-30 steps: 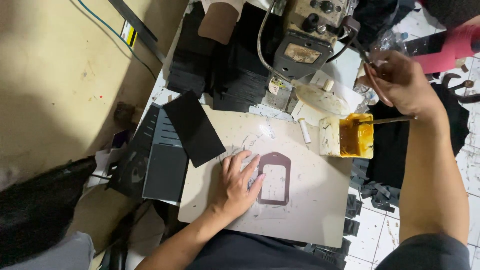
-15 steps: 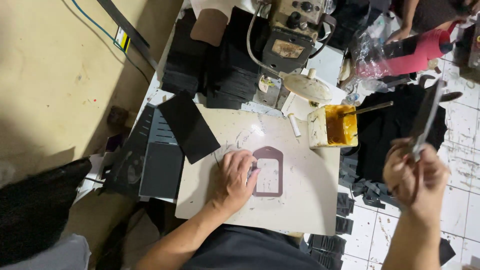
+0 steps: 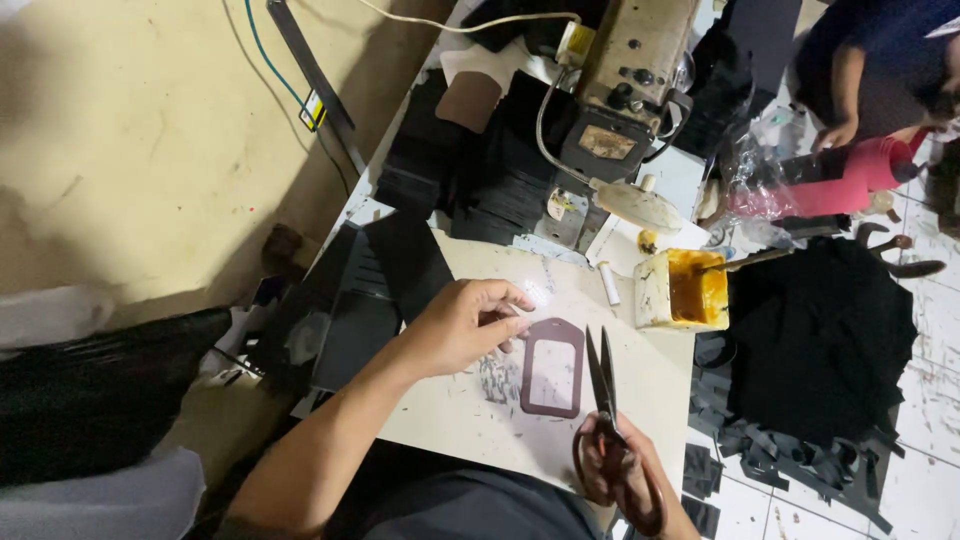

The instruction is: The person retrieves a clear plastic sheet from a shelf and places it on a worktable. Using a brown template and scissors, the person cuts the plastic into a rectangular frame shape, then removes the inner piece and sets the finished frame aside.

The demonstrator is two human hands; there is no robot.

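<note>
A dark brown leather frame piece with a rectangular window (image 3: 552, 367) lies flat on a pale work board (image 3: 650, 385). My left hand (image 3: 465, 320) hovers just left of its top edge, fingers curled, holding nothing that I can see. My right hand (image 3: 625, 478) at the bottom edge grips a pair of dark scissors (image 3: 603, 385). Their blades are nearly together and point up along the right side of the frame piece.
A yellow glue tub with a brush (image 3: 685, 290) stands at the board's far right corner. A sewing machine (image 3: 630, 80) and stacks of black pieces (image 3: 480, 170) sit behind. Black scraps (image 3: 820, 340) cover the tiled floor at right, where another person's hand (image 3: 835, 135) works.
My right hand came down from the right with the scissors and now holds them beside the frame piece. My left hand lifted off the piece and shifted to its upper left.
</note>
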